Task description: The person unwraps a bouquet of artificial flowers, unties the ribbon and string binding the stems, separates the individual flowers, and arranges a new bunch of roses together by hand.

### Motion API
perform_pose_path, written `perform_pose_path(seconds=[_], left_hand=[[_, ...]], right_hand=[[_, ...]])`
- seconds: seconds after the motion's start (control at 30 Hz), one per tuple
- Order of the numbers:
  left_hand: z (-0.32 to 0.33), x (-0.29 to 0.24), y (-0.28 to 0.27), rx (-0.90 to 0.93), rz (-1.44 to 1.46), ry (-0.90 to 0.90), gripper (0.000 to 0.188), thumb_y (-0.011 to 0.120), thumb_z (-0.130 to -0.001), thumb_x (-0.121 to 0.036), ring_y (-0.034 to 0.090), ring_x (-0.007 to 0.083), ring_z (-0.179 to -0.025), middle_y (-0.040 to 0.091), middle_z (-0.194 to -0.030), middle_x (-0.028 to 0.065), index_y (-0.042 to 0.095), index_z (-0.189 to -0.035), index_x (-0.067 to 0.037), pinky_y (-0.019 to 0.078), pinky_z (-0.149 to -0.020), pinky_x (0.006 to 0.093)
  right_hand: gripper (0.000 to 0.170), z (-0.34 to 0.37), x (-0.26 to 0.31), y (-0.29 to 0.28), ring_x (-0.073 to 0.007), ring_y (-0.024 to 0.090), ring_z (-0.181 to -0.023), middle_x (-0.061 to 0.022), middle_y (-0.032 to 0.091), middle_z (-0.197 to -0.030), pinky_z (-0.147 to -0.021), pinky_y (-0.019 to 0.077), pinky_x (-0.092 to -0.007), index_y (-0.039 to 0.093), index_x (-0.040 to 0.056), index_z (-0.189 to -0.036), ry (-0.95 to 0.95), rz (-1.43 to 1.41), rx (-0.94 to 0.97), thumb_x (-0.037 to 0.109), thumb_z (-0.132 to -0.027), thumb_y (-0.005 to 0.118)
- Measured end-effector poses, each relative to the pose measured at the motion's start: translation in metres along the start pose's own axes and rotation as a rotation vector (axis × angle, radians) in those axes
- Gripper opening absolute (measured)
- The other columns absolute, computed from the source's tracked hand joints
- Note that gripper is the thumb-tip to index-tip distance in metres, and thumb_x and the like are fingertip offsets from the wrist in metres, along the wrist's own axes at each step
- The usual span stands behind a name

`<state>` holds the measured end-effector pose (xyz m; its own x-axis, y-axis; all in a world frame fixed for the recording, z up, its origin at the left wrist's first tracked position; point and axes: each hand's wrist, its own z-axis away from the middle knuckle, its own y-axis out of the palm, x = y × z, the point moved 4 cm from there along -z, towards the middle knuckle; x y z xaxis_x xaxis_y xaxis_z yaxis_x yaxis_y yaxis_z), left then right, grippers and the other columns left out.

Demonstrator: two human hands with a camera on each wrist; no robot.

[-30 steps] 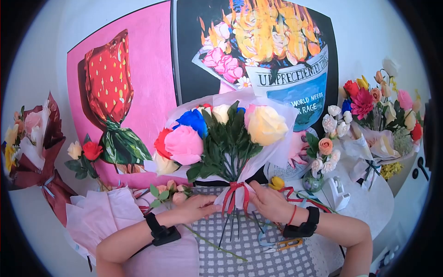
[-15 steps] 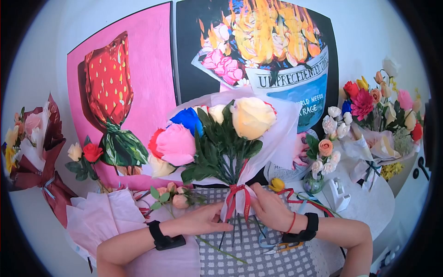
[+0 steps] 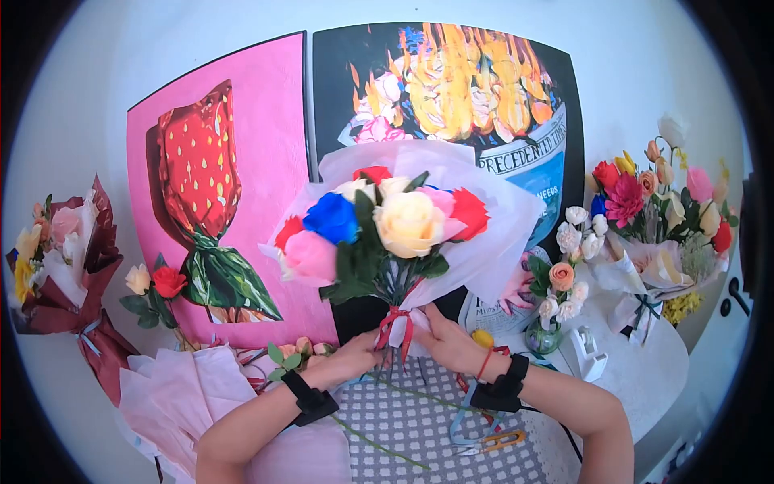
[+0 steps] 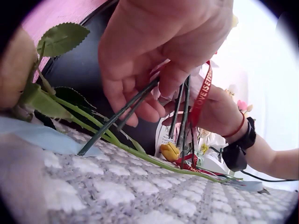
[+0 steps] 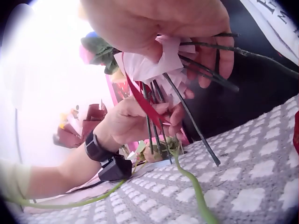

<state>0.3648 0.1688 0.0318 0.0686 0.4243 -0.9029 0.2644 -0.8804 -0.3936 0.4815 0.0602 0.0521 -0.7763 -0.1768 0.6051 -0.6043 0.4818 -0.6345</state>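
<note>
Head view, backdrop: behind your table hang a pink-ground painting [image 3: 270, 121] on the left and a black-ground painting [image 3: 330, 89] on the right, and a grey-and-white cloth [image 3: 484, 472] lies near you.
Head view, fingers: your left hand [image 3: 359, 355] and right hand [image 3: 446, 343] close in from either side on the gathered base of the bouquet [image 3: 407, 222]; most fingertips are hidden.
Head view, bouquet: its blooms fan out beyond your fingers, toward the far side, and the red ribbon [image 3: 395, 323] sits between your hands.
Head view, cloth: orange-handled snips [image 3: 501, 440] lie near, to the right, and a green stem [image 3: 382, 443] is on the left.
Left wrist view, fingers: your left fingers curl round the dark stems [image 4: 187, 107], thumb opposite; this view shows lettering on the ribbon's tail and a yellow flower [image 4: 169, 152] beyond the stems.
Right wrist view, fingers: your right fingers and thumb clamp the pale wrapping paper [image 5: 149, 65] and stems; stem ends jut below, over the cloth, hidden in the head view.
</note>
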Motion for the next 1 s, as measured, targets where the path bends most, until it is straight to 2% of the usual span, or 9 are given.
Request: perform_pose_path(seconds=[0.07,0.2,0.23,0.27,0.53,0.77,0.83,0.97,1.0], left_hand=[[0.001,0.008,0.004,0.049,-0.025,-0.079,0.035,0.042,-0.073,0.006,0.049,0.0097,-0.085,0.053,-0.091,0.0014,0.05,-0.107,-0.003,0.0414,-0.071,0.0269],[0.01,-0.018,0.005,-0.1,-0.023,-0.115,0.068,0.045,-0.069,0.0,0.053,0.0155,-0.084,0.053,-0.098,0.0102,0.021,-0.133,-0.003,0.0428,-0.077,0.0301],[0.004,-0.017,0.001,-0.199,0.158,0.235,0.071,0.053,-0.074,-0.01,0.053,0.0176,-0.088,0.052,-0.106,0.0121,0.016,-0.134,-0.002,0.0416,-0.082,0.0305],[0.004,-0.016,0.002,-0.198,0.159,0.235,0.071,0.053,-0.074,-0.01,0.053,0.0176,-0.088,0.052,-0.106,0.0121,0.016,-0.134,-0.002,0.0416,-0.082,0.0305],[-0.018,-0.051,0.007,-0.696,0.235,0.364,0.045,0.069,-0.073,-0.024,0.052,0.0138,-0.092,0.058,-0.099,0.0092,0.052,-0.105,0.003,0.042,-0.079,0.0273],[-0.022,-0.053,0.013,-0.709,0.419,0.21,0.03,0.057,-0.084,-0.023,0.051,0.0111,-0.085,0.056,-0.1,0.0104,0.054,-0.099,0.003,0.0423,-0.075,0.0269],[-0.018,-0.055,0.012,-0.888,0.388,0.444,0.03,0.051,-0.088,-0.025,0.051,0.0096,-0.077,0.058,-0.091,0.0087,0.055,-0.097,0.004,0.0425,-0.071,0.0247],[-0.016,-0.055,0.015,-0.876,0.367,0.473,0.031,0.051,-0.089,-0.028,0.051,0.0076,-0.07,0.059,-0.08,0.006,0.059,-0.089,0.002,0.0418,-0.066,0.0217],[-0.017,-0.05,0.013,-0.778,0.399,0.31,0.029,0.053,-0.088,-0.027,0.053,0.0079,-0.073,0.059,-0.083,0.0037,0.058,-0.092,0.001,0.0429,-0.067,0.0225]], right_hand=[[0.043,0.0,0.009,-0.004,-0.0418,0.056,-0.086,-0.0257,0.056,-0.095,-0.074,0.0439,-0.0438,0.028,0.0037,-0.123,0.004,0.018,0.018,0.022,-0.088,0.045],[0.044,0.002,0.017,-0.01,-0.0406,0.056,-0.088,-0.0244,0.056,-0.097,-0.075,0.0443,-0.0427,0.029,0.0029,-0.125,0.085,0.032,0.106,0.018,-0.087,0.045],[0.045,0.002,0.015,-0.01,-0.0408,0.055,-0.088,-0.0248,0.056,-0.097,-0.075,0.0442,-0.0428,0.028,0.003,-0.126,0.039,0.039,0.091,0.017,-0.087,0.044],[0.045,0.001,0.014,-0.01,-0.0411,0.055,-0.089,-0.0252,0.056,-0.098,-0.076,0.044,-0.0429,0.028,0.0032,-0.127,-0.006,0.046,0.075,0.016,-0.086,0.044],[0.036,0.0,0.018,-0.006,-0.0425,0.053,-0.091,-0.0264,0.056,-0.097,-0.076,0.0429,-0.0459,0.036,0.001,-0.118,0.07,0.083,0.094,0.018,-0.087,0.043],[0.031,0.002,0.016,-0.006,-0.0425,0.053,-0.09,-0.0265,0.056,-0.096,-0.074,0.0431,-0.046,0.041,0.0004,-0.111,0.029,0.096,0.09,0.021,-0.088,0.044],[0.033,0.003,0.016,-0.006,-0.0424,0.053,-0.091,-0.0267,0.055,-0.097,-0.075,0.0434,-0.0455,0.041,-0.0001,-0.112,0.0,0.101,0.07,0.021,-0.088,0.046],[0.042,0.004,0.006,-0.006,-0.0382,0.054,-0.097,-0.024,0.054,-0.104,-0.08,0.0438,-0.0412,0.039,-0.0016,-0.117,-0.027,0.043,0.068,0.021,-0.085,0.053],[0.042,0.005,0.008,-0.008,-0.0382,0.054,-0.097,-0.024,0.054,-0.104,-0.08,0.0438,-0.0412,0.039,-0.0016,-0.117,-0.026,0.044,0.066,0.021,-0.085,0.053]])
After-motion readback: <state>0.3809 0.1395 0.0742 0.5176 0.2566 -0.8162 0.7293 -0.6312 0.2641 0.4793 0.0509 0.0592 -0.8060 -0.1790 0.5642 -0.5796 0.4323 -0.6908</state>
